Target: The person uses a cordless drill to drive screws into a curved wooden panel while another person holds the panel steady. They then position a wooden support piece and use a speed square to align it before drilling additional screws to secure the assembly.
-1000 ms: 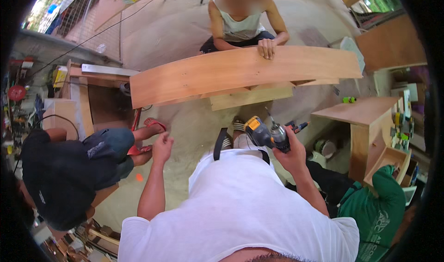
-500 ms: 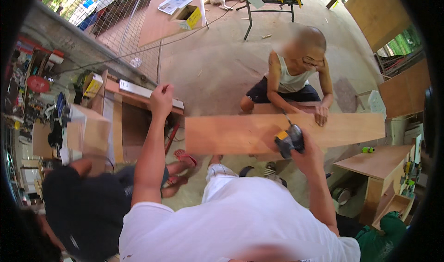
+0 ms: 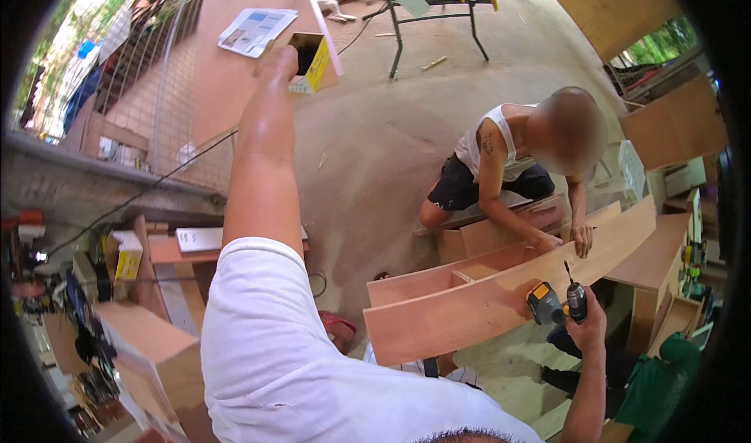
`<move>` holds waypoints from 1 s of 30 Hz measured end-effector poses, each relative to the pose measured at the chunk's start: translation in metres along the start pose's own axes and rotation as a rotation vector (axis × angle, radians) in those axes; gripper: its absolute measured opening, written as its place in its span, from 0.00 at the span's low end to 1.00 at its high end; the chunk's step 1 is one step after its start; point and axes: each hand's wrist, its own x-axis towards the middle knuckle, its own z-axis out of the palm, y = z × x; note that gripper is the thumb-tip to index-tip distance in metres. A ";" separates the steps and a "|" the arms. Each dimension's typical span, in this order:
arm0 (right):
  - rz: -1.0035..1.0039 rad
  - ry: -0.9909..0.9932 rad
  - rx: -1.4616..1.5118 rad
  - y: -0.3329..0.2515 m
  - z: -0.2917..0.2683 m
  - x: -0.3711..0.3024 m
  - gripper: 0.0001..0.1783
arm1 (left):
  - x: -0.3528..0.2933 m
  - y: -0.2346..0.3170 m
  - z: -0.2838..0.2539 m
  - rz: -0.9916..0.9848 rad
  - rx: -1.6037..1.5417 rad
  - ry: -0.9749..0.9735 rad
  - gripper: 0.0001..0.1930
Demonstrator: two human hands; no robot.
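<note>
The long plywood box rests on the floor against the co-worker's hands, and with the right hand clenched around the drill and the left hand raised, its fingers unreadable, the bit might slip.

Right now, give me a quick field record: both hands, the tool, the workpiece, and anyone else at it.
left hand: raised with the arm outstretched, holding nothing that shows
right hand: gripping the cordless drill
cordless drill: yellow and black, bit pointing up
workpiece: long plywood panel forming part of an open wooden frame
co-worker: crouched on the far side, hand resting on the panel's top edge
floor: bare concrete
</note>
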 end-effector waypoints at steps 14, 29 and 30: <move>0.013 0.038 -0.111 0.004 0.000 0.000 0.38 | 0.083 0.007 0.066 0.008 -0.189 0.022 0.29; 0.056 0.041 -0.146 0.006 0.003 -0.001 0.39 | 0.062 -0.015 0.050 0.031 -0.073 0.220 0.13; -0.006 0.068 -0.139 0.008 0.004 0.000 0.39 | 0.065 -0.014 0.054 0.013 -0.062 0.188 0.12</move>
